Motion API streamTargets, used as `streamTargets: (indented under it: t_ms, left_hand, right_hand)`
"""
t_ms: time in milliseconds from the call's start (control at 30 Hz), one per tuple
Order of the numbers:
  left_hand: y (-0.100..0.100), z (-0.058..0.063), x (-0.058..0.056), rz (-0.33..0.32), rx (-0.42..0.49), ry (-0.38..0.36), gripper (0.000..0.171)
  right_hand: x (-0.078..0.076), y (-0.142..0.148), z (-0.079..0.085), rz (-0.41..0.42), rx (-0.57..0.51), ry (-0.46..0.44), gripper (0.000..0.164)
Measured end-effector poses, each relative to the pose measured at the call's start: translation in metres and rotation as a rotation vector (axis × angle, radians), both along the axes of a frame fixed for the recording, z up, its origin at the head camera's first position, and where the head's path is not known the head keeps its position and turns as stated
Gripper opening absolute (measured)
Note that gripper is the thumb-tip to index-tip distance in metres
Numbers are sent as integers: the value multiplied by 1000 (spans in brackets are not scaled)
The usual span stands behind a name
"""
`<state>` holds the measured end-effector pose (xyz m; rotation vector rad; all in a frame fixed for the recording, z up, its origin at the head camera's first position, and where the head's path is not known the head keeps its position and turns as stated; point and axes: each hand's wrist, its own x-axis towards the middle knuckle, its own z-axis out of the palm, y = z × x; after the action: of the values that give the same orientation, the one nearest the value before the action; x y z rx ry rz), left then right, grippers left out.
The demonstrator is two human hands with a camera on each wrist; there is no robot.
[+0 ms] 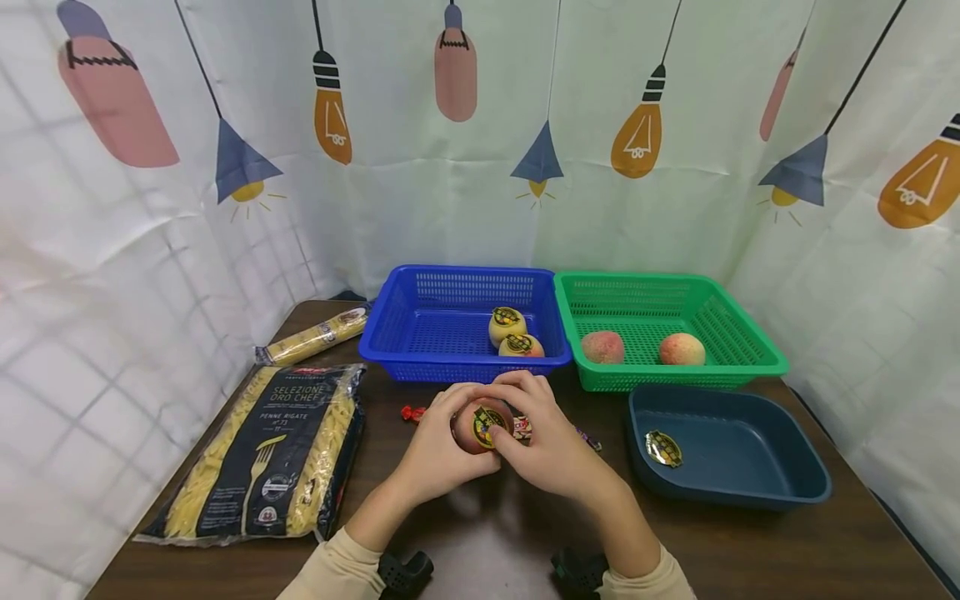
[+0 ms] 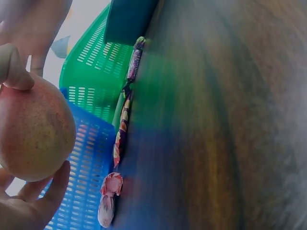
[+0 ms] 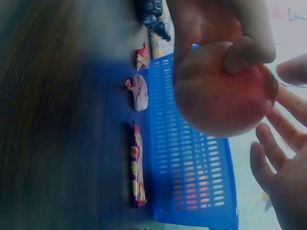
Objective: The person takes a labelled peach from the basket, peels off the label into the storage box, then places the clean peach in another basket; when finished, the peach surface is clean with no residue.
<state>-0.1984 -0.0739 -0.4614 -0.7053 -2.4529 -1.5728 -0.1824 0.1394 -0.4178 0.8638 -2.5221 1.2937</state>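
Observation:
In the middle of the head view, both hands are around a peach (image 1: 462, 431) with a dark and gold sticker (image 1: 486, 423) on its near face. The left hand (image 1: 442, 442) grips the fruit from its left side; in the right wrist view its thumb lies on the peach (image 3: 218, 103). The right hand (image 1: 551, 437) curls over from the right, its thumb pressing at the sticker's lower edge. Across the top, the fingers of the two hands meet. From the left wrist the peach (image 2: 38, 132) shows bare skin between both hands, its sticker hidden.
Behind stand a blue basket (image 1: 450, 371) with two stickered peaches and a green basket (image 1: 667, 379) with two bare ones. A dark blue tray (image 1: 735, 442) at right holds a loose sticker (image 1: 663, 448). Wrapped candies (image 2: 110, 184) lie behind the hands; pasta bags (image 1: 262, 454) lie left.

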Motion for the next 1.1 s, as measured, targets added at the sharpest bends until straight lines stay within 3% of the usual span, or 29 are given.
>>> streamTargets:
  t_ms: [267, 667, 933, 1100]
  left_hand:
    - [1, 0, -1, 3, -10, 51, 80]
    - [1, -1, -1, 29, -40, 91, 77]
    - [0, -1, 0, 10, -70, 109, 82]
    - [-1, -1, 1, 21, -81, 111, 86]
  right_hand:
    - [-1, -1, -4, 16, -2, 63, 40]
    - [0, -4, -4, 17, -14, 45, 35]
    - [2, -1, -3, 13, 23, 22, 33]
    - [2, 1, -1, 10, 50, 67, 32]
